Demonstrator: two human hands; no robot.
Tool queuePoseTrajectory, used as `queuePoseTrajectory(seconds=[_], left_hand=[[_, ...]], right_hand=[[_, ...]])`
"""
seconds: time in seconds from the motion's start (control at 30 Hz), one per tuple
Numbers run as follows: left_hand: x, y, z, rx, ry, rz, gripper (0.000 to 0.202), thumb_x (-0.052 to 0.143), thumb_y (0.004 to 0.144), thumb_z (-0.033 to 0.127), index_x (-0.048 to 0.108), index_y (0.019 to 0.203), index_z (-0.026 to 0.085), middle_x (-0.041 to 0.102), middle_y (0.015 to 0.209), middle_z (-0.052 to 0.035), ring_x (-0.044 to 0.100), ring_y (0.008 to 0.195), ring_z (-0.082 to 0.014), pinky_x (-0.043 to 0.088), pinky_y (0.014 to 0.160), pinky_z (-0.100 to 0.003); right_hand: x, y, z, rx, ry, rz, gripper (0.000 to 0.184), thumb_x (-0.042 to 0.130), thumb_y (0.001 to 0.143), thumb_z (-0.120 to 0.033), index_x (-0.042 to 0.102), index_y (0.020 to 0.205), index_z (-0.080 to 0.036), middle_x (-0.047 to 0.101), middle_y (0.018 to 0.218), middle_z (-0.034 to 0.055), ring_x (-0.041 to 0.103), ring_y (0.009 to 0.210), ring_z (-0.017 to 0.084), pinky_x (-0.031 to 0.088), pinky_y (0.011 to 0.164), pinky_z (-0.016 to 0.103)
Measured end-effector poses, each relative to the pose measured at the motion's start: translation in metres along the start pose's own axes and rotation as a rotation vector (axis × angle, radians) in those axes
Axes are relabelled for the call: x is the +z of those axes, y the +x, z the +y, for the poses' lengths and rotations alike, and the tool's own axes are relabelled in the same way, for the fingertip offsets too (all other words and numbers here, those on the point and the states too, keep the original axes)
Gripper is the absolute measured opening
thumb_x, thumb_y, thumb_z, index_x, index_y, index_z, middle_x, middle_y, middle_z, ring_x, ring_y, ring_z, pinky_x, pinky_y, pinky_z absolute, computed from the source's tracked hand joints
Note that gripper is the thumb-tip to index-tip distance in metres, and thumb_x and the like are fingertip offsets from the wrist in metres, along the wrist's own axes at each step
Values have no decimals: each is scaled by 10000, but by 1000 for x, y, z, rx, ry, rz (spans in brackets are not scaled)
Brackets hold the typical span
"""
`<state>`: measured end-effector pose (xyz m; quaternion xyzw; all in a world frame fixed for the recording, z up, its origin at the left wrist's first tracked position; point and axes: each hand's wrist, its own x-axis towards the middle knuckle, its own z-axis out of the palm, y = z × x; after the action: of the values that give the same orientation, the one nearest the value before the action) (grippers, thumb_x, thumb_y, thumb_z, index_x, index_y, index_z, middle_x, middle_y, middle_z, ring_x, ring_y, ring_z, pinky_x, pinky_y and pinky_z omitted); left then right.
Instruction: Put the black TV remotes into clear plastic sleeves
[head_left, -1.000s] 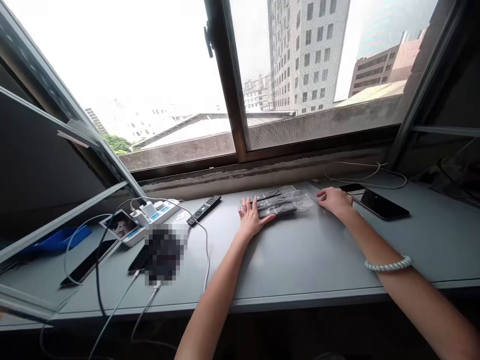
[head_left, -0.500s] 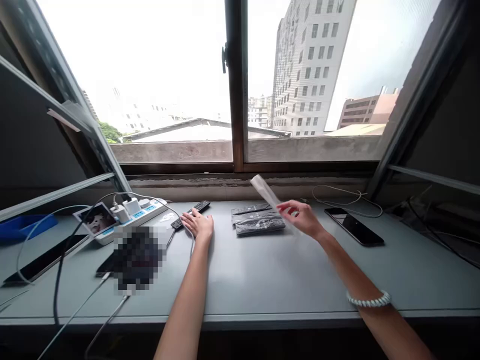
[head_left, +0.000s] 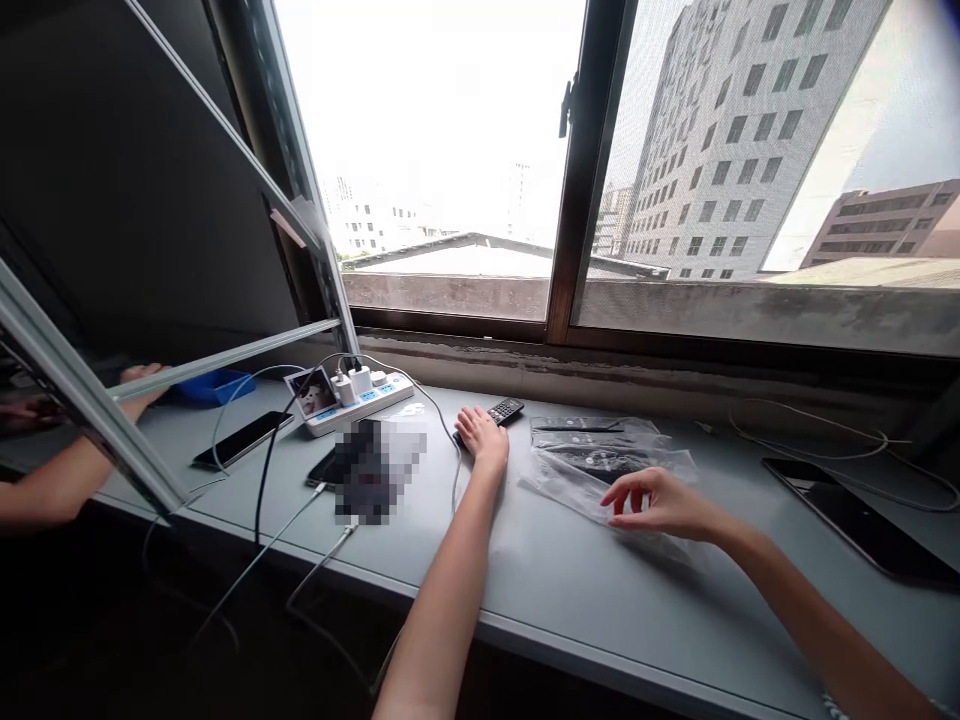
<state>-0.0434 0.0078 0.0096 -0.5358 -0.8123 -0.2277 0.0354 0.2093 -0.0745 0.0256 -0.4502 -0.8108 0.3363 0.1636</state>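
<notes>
Black remote (head_left: 508, 408) lies under left hand (head_left: 482, 437), plastic (head_left: 562, 480) under right hand's (head_left: 656, 503) half-open fingers (head_left: 628, 481).

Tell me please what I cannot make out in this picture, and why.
In the head view:
Remote: partly behind the left hand.
Right hand: grip on the clear bag unclear; the hand itself covers any contact.
Pixel patch: it hides what lies beneath.
Bracelet: mostly cut off by the bottom edge.
</notes>
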Motion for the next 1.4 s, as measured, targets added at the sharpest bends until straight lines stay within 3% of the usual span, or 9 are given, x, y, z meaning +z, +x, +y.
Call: queuePoseTrajectory(seconds=[0.2,0.4,0.6,0.7,0.77,0.93,1.1,1.27,1.4], left_hand=[[0,5,-5,-14,-52,-15,408,603,727,349,557,1056,113,508,1230,-210,418,1206,-343,317,976,-442],[-17,1,9,218,-237,96,369,611,754,307,520,1092,190,623,1048,-84,548,1028,-250,367,896,-381],[-21,-30,38,668,-410,134,377,592,797,341,497,1142,222,613,1073,-38,569,976,-186,410,851,-288],[-15,-53,53,960,-328,66,383,577,809,393,510,1147,224,623,1033,-39,577,957,-196,414,853,-297],[-10,-63,59,1048,-315,80,387,564,817,418,511,1140,212,631,1009,-46,587,932,-199,422,841,-306],[-3,-69,62,1092,-416,176,381,586,802,410,503,1113,206,638,952,-30,606,875,-177,451,764,-275],[-5,-67,62,1138,-382,181,350,578,810,414,520,1091,214,635,934,-27,602,868,-164,420,815,-284],[-17,-76,63,1102,-402,328,336,555,821,455,559,1051,210,597,1049,-76,547,1000,-190,337,913,-341],[-21,-91,68,1234,-434,198,361,519,803,547,602,875,202,590,931,-65,555,912,-186,355,874,-344]], right_hand=[[4,3,10,2,23,-29,308,671,671,-480,747,856,-246,676,757,42,567,681,177,442,607,272],[7,6,7,-17,83,48,351,661,684,-484,732,924,-237,670,796,44,548,653,151,456,576,260],[0,7,-10,74,521,438,788,578,707,-621,389,1359,-222,642,1035,114,579,579,148,425,342,227],[-9,6,-9,151,648,626,714,536,726,-647,459,1259,-178,666,879,106,563,496,136,426,333,227],[-13,5,-6,199,677,729,589,585,707,-617,565,1065,-150,641,687,70,506,413,115,421,334,234],[-16,3,-4,210,767,777,399,661,666,-545,605,729,-154,565,511,25,480,376,118,392,325,240],[-14,4,-7,219,780,794,358,630,696,-512,696,784,-171,548,461,15,486,371,139,378,325,261],[-14,6,-7,213,812,981,307,634,699,-479,719,770,-192,569,466,24,484,366,147,377,333,280],[-15,8,-6,233,881,1144,364,602,724,-479,717,893,-178,590,487,26,531,391,159,397,352,273]])
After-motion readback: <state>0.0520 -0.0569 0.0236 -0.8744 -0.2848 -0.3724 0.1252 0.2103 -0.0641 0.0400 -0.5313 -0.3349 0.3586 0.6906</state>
